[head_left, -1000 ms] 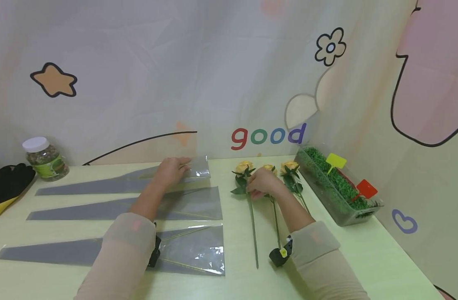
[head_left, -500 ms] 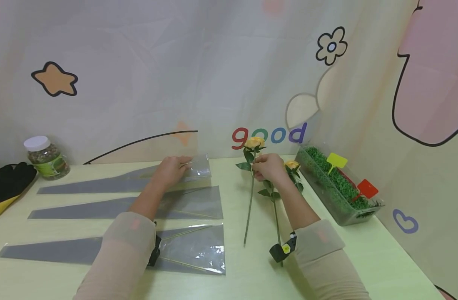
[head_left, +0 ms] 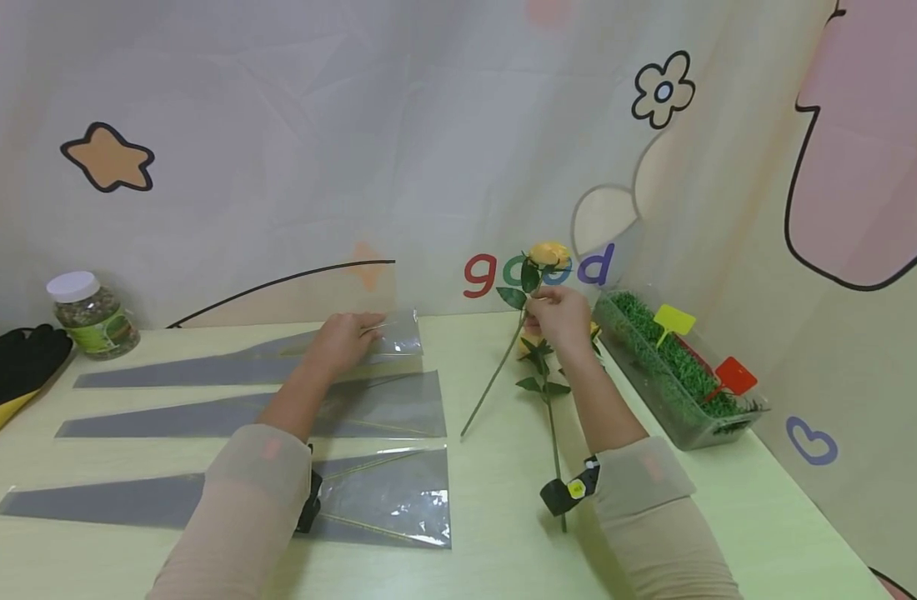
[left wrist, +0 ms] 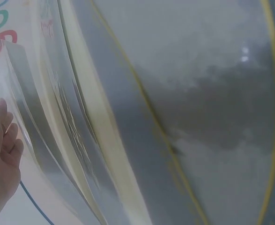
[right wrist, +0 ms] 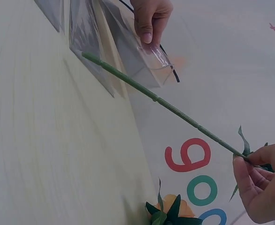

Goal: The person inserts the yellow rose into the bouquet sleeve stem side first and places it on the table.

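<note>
Over the last 1 s the right hand, pinching the rose below its bloom, has lifted it off the table, while the left hand keeps pinching the wrapper mouth, ready for insertion

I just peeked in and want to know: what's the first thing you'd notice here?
The yellow rose lifted off the table, pinched by its green stem in the right hand, in front of the colourful word "good" on the wall. Left of it, three long clear plastic sleeves lie in a row, and the left hand holds the mouth of the farthest sleeve. More roses lie under the right hand.
</note>
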Demonstrator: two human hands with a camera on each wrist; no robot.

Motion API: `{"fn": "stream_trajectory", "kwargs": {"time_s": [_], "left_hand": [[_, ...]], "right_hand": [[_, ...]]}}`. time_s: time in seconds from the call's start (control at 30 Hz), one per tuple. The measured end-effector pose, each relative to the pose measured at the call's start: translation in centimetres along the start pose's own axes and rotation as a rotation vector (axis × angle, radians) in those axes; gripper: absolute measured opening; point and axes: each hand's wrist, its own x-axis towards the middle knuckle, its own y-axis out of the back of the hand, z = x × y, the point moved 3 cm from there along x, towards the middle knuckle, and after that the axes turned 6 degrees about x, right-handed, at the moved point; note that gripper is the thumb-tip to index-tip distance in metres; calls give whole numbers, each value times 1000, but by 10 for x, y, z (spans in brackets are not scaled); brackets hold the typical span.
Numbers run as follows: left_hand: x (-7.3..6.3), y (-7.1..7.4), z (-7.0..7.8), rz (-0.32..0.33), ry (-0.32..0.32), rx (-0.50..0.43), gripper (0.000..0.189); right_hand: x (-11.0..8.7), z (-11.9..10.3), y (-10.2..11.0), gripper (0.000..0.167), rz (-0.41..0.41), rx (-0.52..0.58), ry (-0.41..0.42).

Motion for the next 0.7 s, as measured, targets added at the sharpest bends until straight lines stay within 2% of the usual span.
{"fn": "stream_trajectory", "kwargs": {"time_s": [0.3, 0.5, 0.7], "left_hand": [[0, 0, -2, 11, -7, 11, 32], [0, 1, -1, 4, -6, -2, 32], [-1, -1, -1, -8, -3, -16, 33]], "right_hand": [[1, -4, 2, 24, 84, 195, 22], [3, 0, 5, 12, 198, 413, 44], [7, 8, 9, 12, 290, 535, 54]]}}
